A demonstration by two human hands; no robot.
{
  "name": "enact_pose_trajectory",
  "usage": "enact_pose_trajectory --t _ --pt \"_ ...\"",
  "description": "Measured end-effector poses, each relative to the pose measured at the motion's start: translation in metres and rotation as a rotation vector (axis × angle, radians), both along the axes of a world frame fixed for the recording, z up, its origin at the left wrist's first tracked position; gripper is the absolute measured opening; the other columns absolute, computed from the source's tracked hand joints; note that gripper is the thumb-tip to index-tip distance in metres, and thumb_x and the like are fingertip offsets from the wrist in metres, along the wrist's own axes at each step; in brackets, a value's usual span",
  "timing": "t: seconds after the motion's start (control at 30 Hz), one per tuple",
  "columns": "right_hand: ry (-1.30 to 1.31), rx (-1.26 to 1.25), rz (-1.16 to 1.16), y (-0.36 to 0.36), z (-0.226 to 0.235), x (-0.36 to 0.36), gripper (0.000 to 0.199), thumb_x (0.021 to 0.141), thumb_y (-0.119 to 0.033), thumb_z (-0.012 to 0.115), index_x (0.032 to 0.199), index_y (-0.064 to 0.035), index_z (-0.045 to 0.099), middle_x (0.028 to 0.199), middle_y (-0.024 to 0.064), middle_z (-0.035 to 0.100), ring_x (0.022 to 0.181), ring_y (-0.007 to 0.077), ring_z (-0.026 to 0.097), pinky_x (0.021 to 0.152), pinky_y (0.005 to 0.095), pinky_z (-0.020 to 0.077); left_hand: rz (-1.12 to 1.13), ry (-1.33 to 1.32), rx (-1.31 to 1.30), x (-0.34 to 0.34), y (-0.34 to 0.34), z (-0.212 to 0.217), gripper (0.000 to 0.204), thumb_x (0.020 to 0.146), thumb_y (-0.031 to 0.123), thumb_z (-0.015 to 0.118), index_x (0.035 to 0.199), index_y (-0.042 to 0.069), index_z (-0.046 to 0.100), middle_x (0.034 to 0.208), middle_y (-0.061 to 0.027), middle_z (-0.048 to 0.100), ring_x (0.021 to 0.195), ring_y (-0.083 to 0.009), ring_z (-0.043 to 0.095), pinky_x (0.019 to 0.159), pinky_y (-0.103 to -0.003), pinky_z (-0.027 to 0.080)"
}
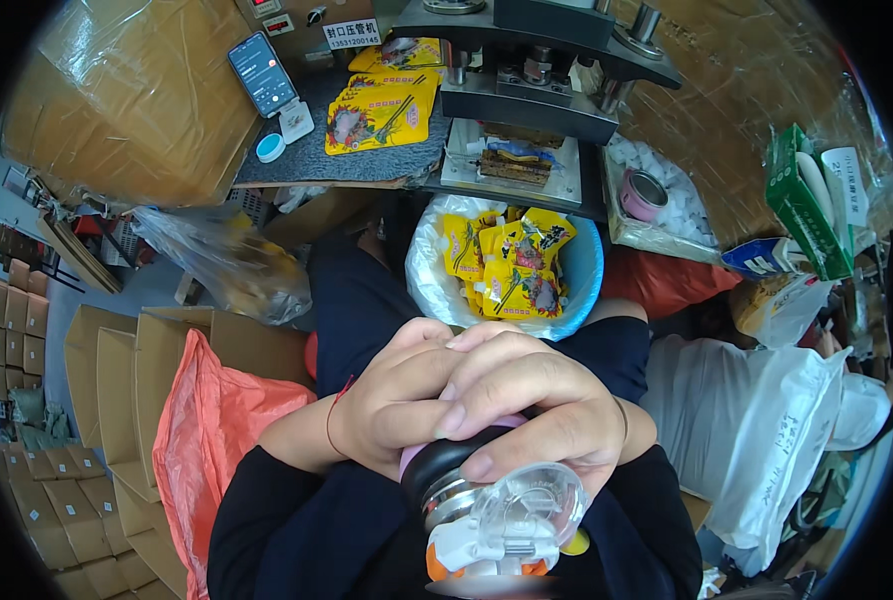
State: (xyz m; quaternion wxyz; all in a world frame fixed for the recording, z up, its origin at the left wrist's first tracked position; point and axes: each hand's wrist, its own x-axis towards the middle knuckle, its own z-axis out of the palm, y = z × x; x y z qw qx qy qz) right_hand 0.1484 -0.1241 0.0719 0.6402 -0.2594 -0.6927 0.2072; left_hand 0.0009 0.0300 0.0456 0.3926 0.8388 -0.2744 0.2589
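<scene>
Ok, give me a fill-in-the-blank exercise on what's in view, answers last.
1. The left hand and right hand hold a bottle whose thick ring, between pink body and steel neck, is ____.
2. A red cord circles the ____ wrist.
3. Packets in the lined tub are mostly ____.
4. On the worktop, other packets lie to the ____ of the phone.
Missing words: black; left; yellow; right.

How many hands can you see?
2. The left hand and the right hand are folded together around the bottle. Some fingers are partly hidden.
</scene>
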Motion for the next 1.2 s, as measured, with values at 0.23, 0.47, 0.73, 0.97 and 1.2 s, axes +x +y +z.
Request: enact_pose_trajectory --t 0.23,0.47,0.73,0.97,1.2 --pt "0.013 0.003 -0.006 0.001 -0.001 0.001 0.045 0.089 -0.044 0.074 0.110 -0.0053 0.072 0.123 0.0155 0.062 0.109 0.0317 0.060 0.101 0.0511 0.0399 0.000 0.005 0.008 0.002 0.002 -0.003 0.074 0.085 0.034 0.077 0.147 0.020 0.038 0.113 -0.0099 0.064 0.093 -0.0288 0.064 0.085 -0.046 0.041" --pt "0.030 0.011 -0.009 0.001 -0.004 -0.001 0.051 0.089 -0.050 0.073 0.111 -0.0043 0.072 0.122 0.0160 0.062 0.109 0.0318 0.060 0.101 0.0512 0.0398 0.011 -0.028 -0.054 0.002 -0.003 -0.003 0.075 0.085 0.033 0.078 0.146 0.019 0.038 0.114 -0.0096 0.064 0.094 -0.0286 0.065 0.086 -0.046 0.041" --pt "0.063 0.012 -0.012 0.001 -0.005 -0.002 0.058 0.089 -0.058 0.069 0.111 -0.0041 0.072 0.122 0.0165 0.062 0.108 0.0310 0.060 0.099 0.0508 0.0402 0.001 0.016 -0.007 0.002 -0.002 -0.002 0.076 0.085 0.033 0.078 0.147 0.020 0.037 0.116 -0.0087 0.065 0.095 -0.0281 0.065 0.085 -0.046 0.041" --pt "0.033 0.026 -0.017 0.003 -0.008 0.000 0.061 0.089 -0.060 0.067 0.111 -0.0040 0.072 0.121 0.0166 0.062 0.106 0.0303 0.060 0.099 0.0502 0.0399 -0.009 -0.006 -0.037 0.004 -0.001 -0.007 0.078 0.085 0.033 0.078 0.149 0.020 0.036 0.116 -0.0091 0.065 0.095 -0.0281 0.065 0.085 -0.046 0.042" --pt "0.042 0.012 -0.012 0.002 -0.011 0.001 0.065 0.089 -0.063 0.066 0.113 -0.0031 0.071 0.122 0.0173 0.061 0.108 0.0311 0.059 0.098 0.0500 0.0397 -0.004 -0.015 -0.068 0.004 -0.003 -0.009 0.084 0.082 0.035 0.080 0.150 0.019 0.033 0.115 -0.0093 0.066 0.097 -0.0286 0.066 0.086 -0.046 0.041"
